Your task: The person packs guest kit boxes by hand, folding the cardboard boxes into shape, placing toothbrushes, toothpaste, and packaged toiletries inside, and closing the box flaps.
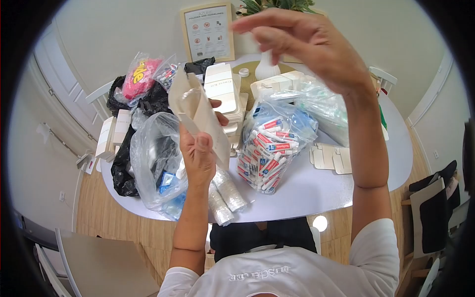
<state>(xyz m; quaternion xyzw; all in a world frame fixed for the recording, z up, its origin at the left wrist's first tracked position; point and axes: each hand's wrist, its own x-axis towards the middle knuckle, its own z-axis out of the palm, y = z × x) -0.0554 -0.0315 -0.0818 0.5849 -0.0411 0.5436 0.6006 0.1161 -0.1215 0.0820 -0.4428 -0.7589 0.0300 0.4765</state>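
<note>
My left hand (200, 153) holds a cream paper pouch (198, 106) upright over the left-centre of the table, thumb on its near face; the pouch's top gapes and something clear shows at its opening. Raised high at the upper right, my right hand (307, 44) has its fingers apart and slightly blurred, with nothing visible in them. Below the pouch lie silvery wrapped rolls (225, 195). A clear bag of small toothpaste tubes (269, 153) rests right of them. Behind the pouch is a stack of cream printed boxes (221, 89).
Clear plastic bags (153, 153) and black bags (123, 171) crowd the table's left side, with a pink bag (141, 79) behind. Flat cream cards (331, 158) lie at the right. A framed sign (208, 32) and a white vase (267, 67) stand at the back.
</note>
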